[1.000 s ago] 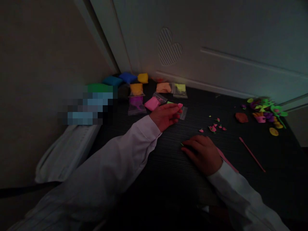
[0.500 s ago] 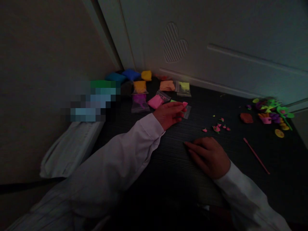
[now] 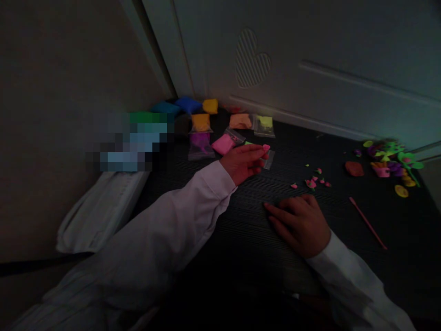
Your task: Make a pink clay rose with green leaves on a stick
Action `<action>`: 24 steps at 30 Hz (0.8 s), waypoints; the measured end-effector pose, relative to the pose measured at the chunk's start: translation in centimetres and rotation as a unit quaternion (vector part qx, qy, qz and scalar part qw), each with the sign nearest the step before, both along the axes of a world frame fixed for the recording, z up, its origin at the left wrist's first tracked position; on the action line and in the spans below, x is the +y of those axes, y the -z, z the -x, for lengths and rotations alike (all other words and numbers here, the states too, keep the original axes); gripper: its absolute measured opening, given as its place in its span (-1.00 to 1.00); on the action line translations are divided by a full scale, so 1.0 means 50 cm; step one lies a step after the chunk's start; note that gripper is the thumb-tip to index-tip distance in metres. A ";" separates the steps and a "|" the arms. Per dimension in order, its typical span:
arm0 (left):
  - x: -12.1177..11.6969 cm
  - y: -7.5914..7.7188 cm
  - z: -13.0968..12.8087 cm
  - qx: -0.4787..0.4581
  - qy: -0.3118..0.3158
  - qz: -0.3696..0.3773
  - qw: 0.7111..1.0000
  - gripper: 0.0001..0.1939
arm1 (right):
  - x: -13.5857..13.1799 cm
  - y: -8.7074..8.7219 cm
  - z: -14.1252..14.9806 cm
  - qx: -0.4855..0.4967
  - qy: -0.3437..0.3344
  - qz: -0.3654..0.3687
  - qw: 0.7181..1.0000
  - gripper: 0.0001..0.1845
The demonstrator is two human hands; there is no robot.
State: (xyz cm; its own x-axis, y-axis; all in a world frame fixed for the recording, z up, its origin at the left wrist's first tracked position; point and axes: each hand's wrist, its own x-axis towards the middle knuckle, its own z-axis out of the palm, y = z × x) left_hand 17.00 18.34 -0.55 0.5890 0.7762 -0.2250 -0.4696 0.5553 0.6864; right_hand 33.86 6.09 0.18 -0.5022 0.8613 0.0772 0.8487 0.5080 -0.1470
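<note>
My left hand [image 3: 244, 163] is raised over the table, its thumb and fingers pinching a small pink clay piece [image 3: 266, 147] shaped like a cup or petal. My right hand [image 3: 301, 224] lies on the dark tabletop with index finger and thumb stretched out and apart, and nothing shows between them. Just beyond it sit several tiny pink clay buds with green bits [image 3: 310, 184]. Under and behind my left hand is a clear bag [image 3: 269, 160], partly hidden, and beside it a bag of pink clay [image 3: 223, 144].
A pink stick tool [image 3: 368, 223] lies on the right. Farther back are a reddish-brown clay lump [image 3: 354, 168] and a cluster of colourful clay flowers [image 3: 382, 168]. Bags of orange clay [image 3: 200, 122] and purple clay [image 3: 200, 143] lie back left. A white package [image 3: 99, 211] stands at the left.
Both hands keep nearly the same places. The pink clay piece has turned slightly in my left fingers, and the view has shifted a little.
</note>
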 end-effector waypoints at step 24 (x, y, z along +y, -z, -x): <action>0.001 0.001 0.001 -0.001 0.001 0.002 1.000 -0.85 | -0.006 -0.007 0.006 -0.036 0.004 -0.007 0.999 -0.65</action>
